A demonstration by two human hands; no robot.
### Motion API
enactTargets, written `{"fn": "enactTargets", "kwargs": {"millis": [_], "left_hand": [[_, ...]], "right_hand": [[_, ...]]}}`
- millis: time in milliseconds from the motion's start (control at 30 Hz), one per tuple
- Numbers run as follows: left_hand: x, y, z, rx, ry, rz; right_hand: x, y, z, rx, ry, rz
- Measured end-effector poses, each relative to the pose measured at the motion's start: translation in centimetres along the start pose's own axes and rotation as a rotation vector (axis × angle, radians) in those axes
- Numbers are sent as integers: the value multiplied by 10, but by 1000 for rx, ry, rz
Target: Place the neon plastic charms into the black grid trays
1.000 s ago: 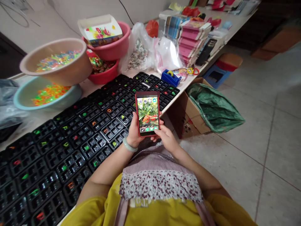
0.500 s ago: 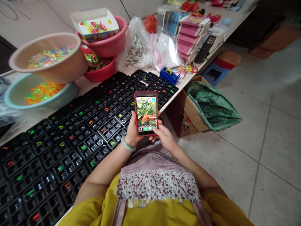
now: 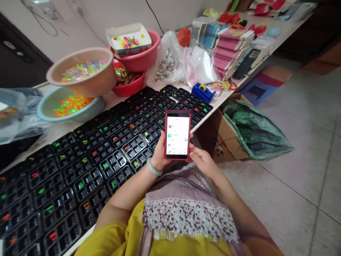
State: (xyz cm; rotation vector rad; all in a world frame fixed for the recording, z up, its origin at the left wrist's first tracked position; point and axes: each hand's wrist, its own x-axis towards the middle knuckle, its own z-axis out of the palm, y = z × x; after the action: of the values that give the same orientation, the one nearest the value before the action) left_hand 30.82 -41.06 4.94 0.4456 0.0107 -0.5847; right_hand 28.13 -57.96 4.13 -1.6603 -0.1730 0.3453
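Note:
A red-cased phone (image 3: 177, 135) with a white app screen is upright in front of me, over the table's front edge. My left hand (image 3: 159, 153), with a pale green bangle on the wrist, grips its left side and back. My right hand (image 3: 203, 161) supports the phone's lower right corner, thumb near the bottom of the screen. Just behind the phone lie rows of black compartment trays (image 3: 87, 160), each with small coloured plastic pieces in them.
A tan basin (image 3: 105, 80), a pale blue basin (image 3: 92, 108) and two pink basins (image 3: 144, 60) of coloured pieces stand at the back. Clear bags (image 3: 183, 64), stacked pink packs (image 3: 229, 49), a blue tape dispenser (image 3: 202, 93). On the floor, a cardboard box with a green bag (image 3: 255, 131) and a stool (image 3: 266, 80).
The phone screen changed from a home screen with a plant wallpaper to a white app page. My view shifted a little; both hands stay on the phone.

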Motion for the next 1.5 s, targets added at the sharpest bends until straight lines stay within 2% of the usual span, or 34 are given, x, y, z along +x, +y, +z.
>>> {"fn": "enactTargets", "kwargs": {"millis": [100,200,500,600,700,800,900,1000,1267,1367,1500], "left_hand": [[-1,2,5,11,-19,29],[-2,3,7,16,-23,47],[-5,5,3,58,-19,60],[-6,5,3,68,-23,71],[-5,3,3,50,-9,74],[-3,0,2,3,53,85],[-3,-2,1,-21,136,79],[-2,-2,2,-18,198,74],[0,-4,5,-10,258,98],[1,-5,5,-20,239,106],[1,-5,1,-9,136,71]], "right_hand": [[-1,-4,-14,-44,147,-89],[-2,-10,-19,-18,274,-150],[-3,-13,-11,-35,339,-360],[-2,-16,-13,-184,355,-523],[0,-24,-15,-458,339,-739],[4,-33,-15,-736,321,-854],[7,-38,-12,-893,320,-867],[9,-37,-9,-954,328,-846],[9,-38,-9,-1021,341,-792],[11,-38,-10,-1023,325,-774],[7,-35,-14,-917,349,-813]]}}
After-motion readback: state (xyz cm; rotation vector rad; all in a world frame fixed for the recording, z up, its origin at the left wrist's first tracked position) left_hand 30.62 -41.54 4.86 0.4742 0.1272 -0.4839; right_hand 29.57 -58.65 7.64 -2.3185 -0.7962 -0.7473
